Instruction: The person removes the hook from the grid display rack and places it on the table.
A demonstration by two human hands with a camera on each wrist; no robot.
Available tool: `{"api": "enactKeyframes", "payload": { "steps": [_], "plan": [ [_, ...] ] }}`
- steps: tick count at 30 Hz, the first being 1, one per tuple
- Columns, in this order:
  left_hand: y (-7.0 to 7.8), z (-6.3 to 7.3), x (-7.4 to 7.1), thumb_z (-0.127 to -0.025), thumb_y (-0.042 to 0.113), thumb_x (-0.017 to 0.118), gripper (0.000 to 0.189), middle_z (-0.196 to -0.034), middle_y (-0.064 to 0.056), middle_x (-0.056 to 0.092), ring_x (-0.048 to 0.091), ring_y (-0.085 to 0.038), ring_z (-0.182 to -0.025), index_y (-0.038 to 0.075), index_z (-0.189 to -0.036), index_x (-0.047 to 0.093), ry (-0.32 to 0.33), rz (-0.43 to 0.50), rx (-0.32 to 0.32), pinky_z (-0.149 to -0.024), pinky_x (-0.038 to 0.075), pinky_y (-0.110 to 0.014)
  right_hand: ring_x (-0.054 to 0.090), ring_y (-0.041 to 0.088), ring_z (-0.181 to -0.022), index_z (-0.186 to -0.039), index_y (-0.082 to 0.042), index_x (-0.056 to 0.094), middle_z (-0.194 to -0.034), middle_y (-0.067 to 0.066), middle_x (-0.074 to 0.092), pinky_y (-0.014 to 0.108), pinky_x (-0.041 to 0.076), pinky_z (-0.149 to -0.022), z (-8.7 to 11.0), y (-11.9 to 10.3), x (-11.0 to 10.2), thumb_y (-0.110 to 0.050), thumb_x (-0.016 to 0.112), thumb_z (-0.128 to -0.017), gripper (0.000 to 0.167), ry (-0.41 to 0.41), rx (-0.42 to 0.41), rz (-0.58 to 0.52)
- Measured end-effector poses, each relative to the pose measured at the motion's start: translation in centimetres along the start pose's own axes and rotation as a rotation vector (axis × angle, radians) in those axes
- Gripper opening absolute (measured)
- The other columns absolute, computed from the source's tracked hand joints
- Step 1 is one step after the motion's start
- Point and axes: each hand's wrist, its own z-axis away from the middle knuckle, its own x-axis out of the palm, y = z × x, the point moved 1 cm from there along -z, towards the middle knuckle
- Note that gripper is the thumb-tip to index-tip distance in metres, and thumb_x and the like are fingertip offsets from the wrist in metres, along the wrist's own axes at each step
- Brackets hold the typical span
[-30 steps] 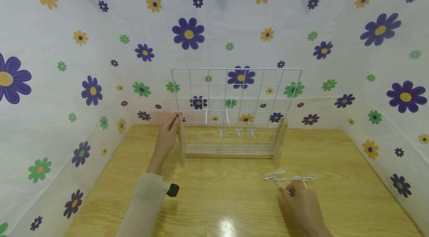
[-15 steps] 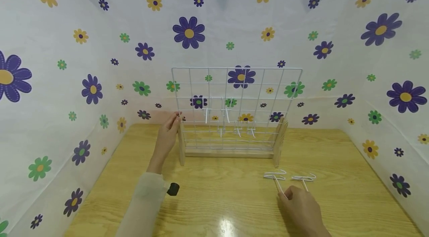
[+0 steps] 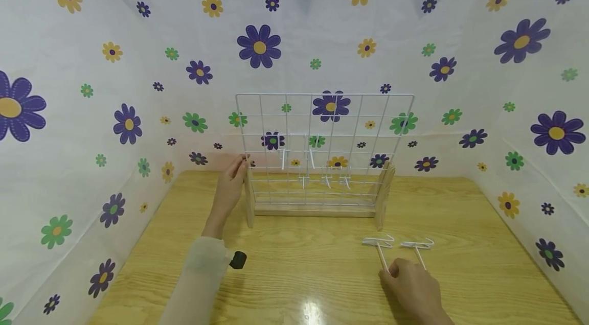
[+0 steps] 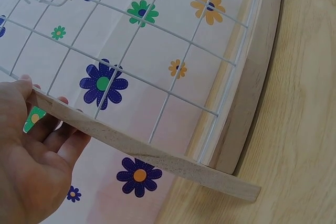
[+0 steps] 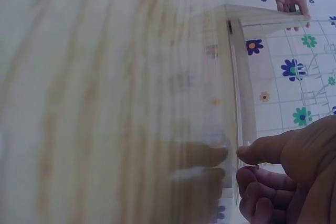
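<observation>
A white wire grid panel (image 3: pixel 324 125) stands upright in a wooden stand (image 3: pixel 315 210) at the middle of the table. My left hand (image 3: pixel 231 184) grips the stand's left wooden post (image 4: pixel 142 150), thumb in front and fingers behind. Several white hooks (image 3: pixel 310 164) hang on the grid's lower rows. Two loose white wire hooks lie on the table right of centre, the left hook (image 3: pixel 379 243) and the right hook (image 3: pixel 417 246). My right hand (image 3: pixel 407 281) sits just behind them, thumb (image 5: pixel 262 150) and forefinger pinching the near end of the left hook's stem.
The wooden table (image 3: pixel 299 284) is boxed in by white cloth walls with flower print (image 3: pixel 92 85) on the left, back and right. A black wrist device (image 3: pixel 238 260) sits on my left sleeve.
My right hand has drawn back slightly toward me, and the left hook's stem has swung with it. The left hand and the stand have not moved.
</observation>
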Motion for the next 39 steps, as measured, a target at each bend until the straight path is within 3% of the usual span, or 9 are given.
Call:
{"api": "enactKeyframes", "payload": {
  "steps": [7, 10, 20, 26, 33, 39],
  "plan": [
    [-2.9, -1.0, 0.1, -0.114, 0.025, 0.042, 0.049, -0.159, -0.016, 0.043, 0.041, -0.033, -0.146, 0.001, -0.156, 0.041, 0.017, 0.031, 0.028, -0.117, 0.040, -0.045, 0.046, 0.011, -0.049, -0.079, -0.008, 0.070, -0.058, -0.006, 0.051, 0.020, 0.040, -0.041, 0.0, 0.0, 0.0, -0.023, 0.077, -0.091, 0.021, 0.007, -0.021, 0.033],
    [-3.4, -1.1, 0.0, -0.113, 0.029, 0.043, 0.050, -0.158, -0.013, 0.045, 0.043, -0.030, -0.145, 0.004, -0.156, 0.043, 0.025, 0.020, 0.038, -0.116, 0.042, -0.043, 0.046, 0.011, -0.050, -0.078, -0.008, 0.069, -0.058, -0.005, 0.051, 0.020, 0.040, -0.042, 0.0, 0.0, 0.1, -0.023, 0.077, -0.091, 0.021, -0.001, -0.018, 0.038],
    [-3.4, -1.0, 0.0, -0.112, 0.036, 0.044, 0.052, -0.158, -0.008, 0.046, 0.044, -0.026, -0.145, 0.008, -0.157, 0.043, 0.023, 0.003, 0.026, -0.115, 0.043, -0.037, 0.047, 0.011, -0.050, -0.077, -0.008, 0.069, -0.060, -0.005, 0.052, 0.020, 0.042, -0.043, 0.1, 0.2, 0.1, -0.022, 0.079, -0.090, 0.021, -0.006, -0.023, 0.047],
    [-3.5, -1.1, 0.0, -0.113, 0.033, 0.045, 0.052, -0.159, -0.011, 0.045, 0.042, -0.028, -0.146, 0.005, -0.156, 0.043, 0.018, 0.017, 0.046, -0.115, 0.042, -0.041, 0.048, 0.012, -0.052, -0.079, -0.009, 0.069, -0.061, -0.005, 0.054, 0.023, 0.042, -0.044, 0.1, 0.1, 0.0, -0.023, 0.077, -0.091, 0.020, -0.015, -0.007, 0.045],
    [-3.5, -1.1, 0.0, -0.113, 0.032, 0.045, 0.052, -0.158, -0.013, 0.045, 0.044, -0.028, -0.145, 0.004, -0.156, 0.044, 0.021, 0.019, 0.047, -0.114, 0.044, -0.040, 0.048, 0.012, -0.052, -0.085, -0.007, 0.072, -0.063, -0.006, 0.058, 0.026, 0.043, -0.043, 0.1, -0.1, -0.2, -0.026, 0.072, -0.094, 0.021, -0.013, 0.017, 0.024],
    [-3.3, -1.0, 0.0, -0.113, 0.035, 0.044, 0.052, -0.159, -0.009, 0.046, 0.044, -0.027, -0.145, 0.007, -0.157, 0.044, 0.021, -0.006, 0.033, -0.114, 0.044, -0.039, 0.049, 0.012, -0.053, -0.090, -0.006, 0.074, -0.064, -0.007, 0.059, 0.027, 0.043, -0.043, -0.1, -0.4, -0.4, -0.026, 0.072, -0.094, 0.020, 0.009, 0.005, 0.032]
  ]
}}
